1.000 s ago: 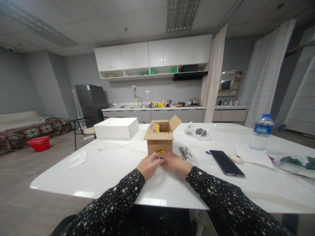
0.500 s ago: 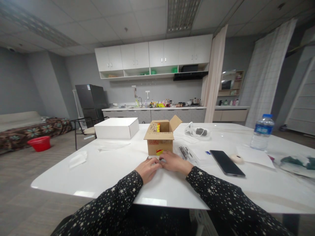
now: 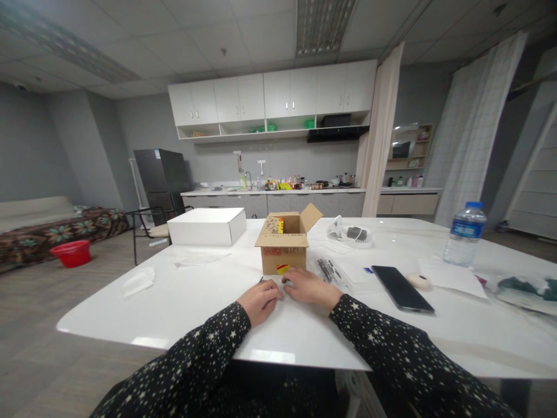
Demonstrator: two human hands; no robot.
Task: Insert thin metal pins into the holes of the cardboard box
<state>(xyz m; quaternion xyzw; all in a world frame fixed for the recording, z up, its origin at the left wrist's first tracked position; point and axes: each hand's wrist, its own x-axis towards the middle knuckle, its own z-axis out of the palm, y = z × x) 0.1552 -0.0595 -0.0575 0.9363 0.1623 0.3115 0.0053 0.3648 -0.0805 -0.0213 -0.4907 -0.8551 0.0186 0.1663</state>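
Both of your hands have slid back from the small open brown cardboard box (image 3: pixel 284 249) toward you since a second ago, when your fingers lay right against its front face. Now your left hand (image 3: pixel 260 301) rests on the white glossy worktop (image 3: pixel 183 302) with its fingers curled loosely, and something thin and dark shows at their tips, too small to make out, so you cannot tell whether they pinch it. Your right hand (image 3: pixel 308 287) lies flat just beside the left, fingers stretched toward the foot of the box, close to it but apparently no longer touching. That box stands upright at the middle of the worktop, flaps up, with a red and yellow sticker on its front and coloured printing showing inside. As far as the view shows, the box is already opened and nothing has been lifted out of it; whatever lies inside is still there. Left of it sits a flat white closed carton (image 3: pixel 206 226), and a crumpled clear plastic wrapper (image 3: pixel 138 281) lies nearer the left edge. To your right lie a black smartphone (image 3: pixel 402 280) face up, a clear plastic water bottle with a blue label (image 3: pixel 463 234), and a clear bag of dark small parts (image 3: pixel 329 270) just beside the box.
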